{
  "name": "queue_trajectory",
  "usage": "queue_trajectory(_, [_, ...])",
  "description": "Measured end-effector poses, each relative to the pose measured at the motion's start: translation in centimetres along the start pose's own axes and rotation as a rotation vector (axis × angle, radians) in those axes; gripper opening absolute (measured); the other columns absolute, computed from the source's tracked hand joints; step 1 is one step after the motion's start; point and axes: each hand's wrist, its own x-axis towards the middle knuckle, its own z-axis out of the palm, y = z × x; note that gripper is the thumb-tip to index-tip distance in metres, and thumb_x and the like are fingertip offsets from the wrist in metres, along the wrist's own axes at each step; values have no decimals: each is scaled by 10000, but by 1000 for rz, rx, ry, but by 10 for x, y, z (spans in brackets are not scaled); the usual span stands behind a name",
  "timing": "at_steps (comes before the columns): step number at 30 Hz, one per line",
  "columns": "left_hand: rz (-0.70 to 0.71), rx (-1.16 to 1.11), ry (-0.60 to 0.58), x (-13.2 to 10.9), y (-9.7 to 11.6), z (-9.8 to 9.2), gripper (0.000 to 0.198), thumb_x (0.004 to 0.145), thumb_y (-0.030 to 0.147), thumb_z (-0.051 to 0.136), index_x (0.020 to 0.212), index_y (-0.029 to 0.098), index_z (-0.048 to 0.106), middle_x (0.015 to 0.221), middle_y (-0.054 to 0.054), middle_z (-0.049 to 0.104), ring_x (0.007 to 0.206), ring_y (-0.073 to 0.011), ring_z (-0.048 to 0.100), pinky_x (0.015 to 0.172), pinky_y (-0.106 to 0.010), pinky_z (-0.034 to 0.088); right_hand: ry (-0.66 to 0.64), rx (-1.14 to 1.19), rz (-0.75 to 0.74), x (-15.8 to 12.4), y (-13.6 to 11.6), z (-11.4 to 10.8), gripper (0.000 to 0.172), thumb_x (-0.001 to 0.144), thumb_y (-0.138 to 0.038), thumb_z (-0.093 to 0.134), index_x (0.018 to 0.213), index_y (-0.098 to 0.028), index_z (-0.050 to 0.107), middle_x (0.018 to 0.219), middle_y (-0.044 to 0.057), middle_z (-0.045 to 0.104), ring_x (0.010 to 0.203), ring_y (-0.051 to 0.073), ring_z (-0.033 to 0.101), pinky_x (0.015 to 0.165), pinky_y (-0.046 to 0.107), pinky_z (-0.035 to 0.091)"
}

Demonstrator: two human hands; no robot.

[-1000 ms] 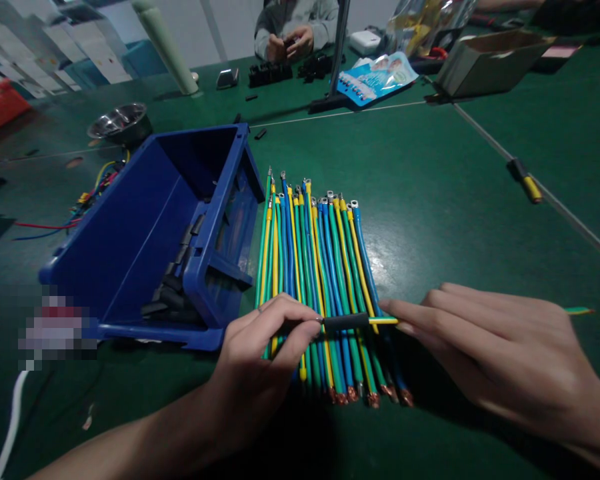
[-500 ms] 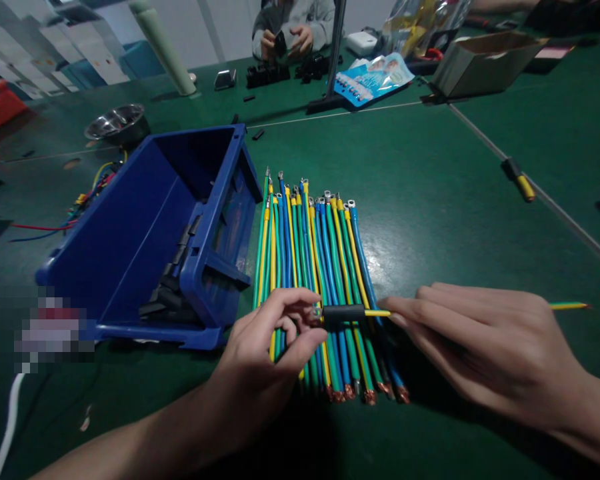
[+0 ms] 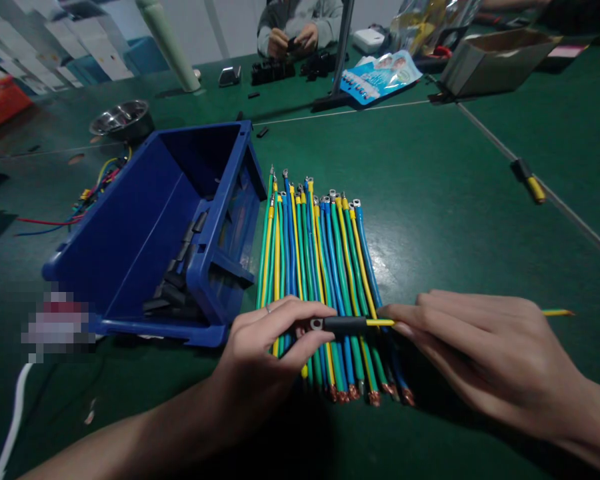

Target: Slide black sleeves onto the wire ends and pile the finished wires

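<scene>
Between my hands a yellow-green wire (image 3: 380, 323) runs level above a row of cut cables. Around its left part sits a black sleeve (image 3: 347, 325), and a metal ring lug (image 3: 317, 324) shows at the left end. My left hand (image 3: 275, 340) pinches the sleeve's left end near the lug with thumb and forefinger. My right hand (image 3: 480, 353) is closed on the wire, whose free end sticks out beyond the hand to the right. Below lie the green, blue and yellow cables (image 3: 337, 280), lugs at the far ends and bare copper strands at the near ends.
Left of the cables stands a blue bin (image 3: 125, 247) holding several black sleeve pieces (image 3: 175, 280). Behind it is a metal bowl (image 3: 123, 120). A blue pouch (image 3: 380, 77), a cardboard box (image 3: 497, 63) and a yellow-black piece (image 3: 529, 181) lie farther off. Across the table another person's hands (image 3: 294, 41) hold something dark.
My left thumb and forefinger have closed from beside the lug onto the sleeve's left end. The lug now shows its ring face. The view has shifted slightly.
</scene>
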Motion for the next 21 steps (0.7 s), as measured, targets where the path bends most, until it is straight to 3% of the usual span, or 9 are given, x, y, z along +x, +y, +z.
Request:
queue_trajectory(11, [68, 6, -58, -6, -5, -3, 222, 883, 73, 663, 1044, 217, 710, 913, -2, 764, 767, -145, 714, 707, -231, 560, 21, -88, -22, 5, 0, -4, 148, 921, -129, 521, 1023, -132, 627, 657, 2, 547, 513, 114, 443, 498, 283, 291])
queue_trajectory(16, [73, -4, -56, -6, -7, -2, 223, 889, 92, 671, 1055, 235, 712, 927, -4, 771, 772, -154, 723, 711, -250, 569, 26, -102, 20, 3, -1, -5, 118, 940, -165, 501, 912, -169, 617, 647, 0, 552, 532, 126, 468, 521, 283, 320])
queue_trajectory(21, [57, 5, 3, -2, -1, -1, 228, 837, 54, 702, 983, 227, 737, 870, 12, 779, 732, -147, 731, 692, -225, 593, -16, -78, -13, 2, 4, -4, 137, 936, -138, 517, 1035, -157, 609, 707, 9, 574, 579, 131, 497, 525, 271, 345])
